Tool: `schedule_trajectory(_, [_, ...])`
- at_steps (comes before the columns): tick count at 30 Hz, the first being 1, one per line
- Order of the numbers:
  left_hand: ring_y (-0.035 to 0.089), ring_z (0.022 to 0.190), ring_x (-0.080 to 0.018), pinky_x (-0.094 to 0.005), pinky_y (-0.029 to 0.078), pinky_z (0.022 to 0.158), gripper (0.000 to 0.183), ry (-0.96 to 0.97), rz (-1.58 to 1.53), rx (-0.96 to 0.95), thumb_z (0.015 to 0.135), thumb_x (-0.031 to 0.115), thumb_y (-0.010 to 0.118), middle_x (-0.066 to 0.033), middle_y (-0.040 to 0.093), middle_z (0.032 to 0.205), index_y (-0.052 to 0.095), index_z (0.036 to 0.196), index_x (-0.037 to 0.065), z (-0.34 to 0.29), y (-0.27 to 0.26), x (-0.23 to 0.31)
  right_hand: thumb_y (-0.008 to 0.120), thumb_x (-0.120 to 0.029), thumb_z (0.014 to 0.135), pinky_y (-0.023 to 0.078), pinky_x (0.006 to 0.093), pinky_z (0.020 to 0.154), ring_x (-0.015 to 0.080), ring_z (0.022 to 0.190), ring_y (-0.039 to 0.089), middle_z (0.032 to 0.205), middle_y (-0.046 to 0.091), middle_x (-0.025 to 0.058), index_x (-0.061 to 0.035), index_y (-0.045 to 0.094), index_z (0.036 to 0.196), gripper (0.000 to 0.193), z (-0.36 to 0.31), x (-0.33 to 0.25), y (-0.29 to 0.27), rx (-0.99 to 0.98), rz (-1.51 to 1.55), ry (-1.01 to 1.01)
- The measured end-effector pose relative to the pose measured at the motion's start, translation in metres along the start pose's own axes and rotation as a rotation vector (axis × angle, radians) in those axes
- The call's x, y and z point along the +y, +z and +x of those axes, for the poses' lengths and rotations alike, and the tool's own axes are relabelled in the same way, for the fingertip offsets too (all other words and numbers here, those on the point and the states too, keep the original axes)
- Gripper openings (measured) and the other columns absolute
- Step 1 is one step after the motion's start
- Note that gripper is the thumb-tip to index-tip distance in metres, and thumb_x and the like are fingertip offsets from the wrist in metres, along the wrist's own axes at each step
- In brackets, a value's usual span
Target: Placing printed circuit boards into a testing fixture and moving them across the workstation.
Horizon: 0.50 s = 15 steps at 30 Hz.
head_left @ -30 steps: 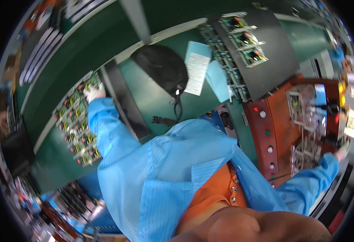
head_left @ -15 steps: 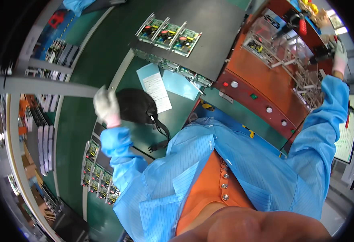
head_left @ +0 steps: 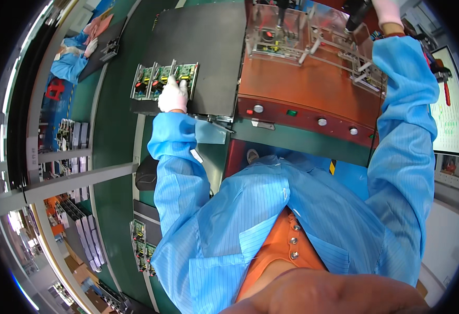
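My left hand [head_left: 174, 96], in a white glove, reaches over a black mat [head_left: 213, 57]. Its fingers are stretched and apart, with the tips on the near part of a green circuit board [head_left: 187, 71]. This board stands in a row with other circuit boards [head_left: 144, 81] fitted with metal heat sinks. At the top right edge is my gloved right hand [head_left: 388, 11], its fingers partly cut off by the picture. It appears closed around a black power screwdriver [head_left: 358, 17], which slants down beside clear plastic fixtures [head_left: 276, 36] on a reddish-brown bench unit [head_left: 292, 78].
Knobs and buttons [head_left: 292, 112] line the bench unit's front. A screen [head_left: 449, 104] stands at the right. More circuit boards [head_left: 141, 246] lie at lower left, near a black bag [head_left: 146, 174]. A metal rail [head_left: 83, 180] crosses the left side; beyond it sits another person [head_left: 70, 60].
My left hand has moved from beside the black bag to the circuit boards on the mat. The view has turned and shifted; my right hand now sits at the top edge.
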State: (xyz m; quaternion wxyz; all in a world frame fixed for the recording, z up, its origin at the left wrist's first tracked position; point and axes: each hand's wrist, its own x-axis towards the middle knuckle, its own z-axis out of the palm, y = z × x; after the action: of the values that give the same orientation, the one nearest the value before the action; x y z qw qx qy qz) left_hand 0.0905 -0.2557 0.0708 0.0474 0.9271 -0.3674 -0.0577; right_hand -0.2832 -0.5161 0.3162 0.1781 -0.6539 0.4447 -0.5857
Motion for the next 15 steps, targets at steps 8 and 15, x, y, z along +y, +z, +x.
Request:
schedule_trajectory(8, [0.062,0.085,-0.0291,-0.0356,0.048,0.075,0.045,0.292,-0.607,-0.086,0.084,0.042,0.055,-0.0126,0.065,0.096,0.053,0.117,0.011,-0.063,-0.011,-0.002,0.05,-0.019,0.09,0.043,0.0249,0.049,0.0151,0.053,0.052,0.079,0.058,0.0104,-0.0011,0.056,0.107,0.025,0.0,0.002,0.002,-0.037,0.162,0.026])
schedule_trajectory(15, [0.063,0.08,-0.032,-0.0375,0.049,0.067,0.041,0.896,-0.305,-0.314,0.084,0.038,0.054,-0.013,0.065,0.098,0.052,0.115,0.011,-0.131,-0.029,0.13,0.047,-0.023,0.089,0.046,0.0351,0.078,0.0294,0.083,0.058,0.096,0.062,0.0159,-0.0032,0.056,0.108,0.028,-0.006,0.002,-0.006,-0.072,0.036,-0.151])
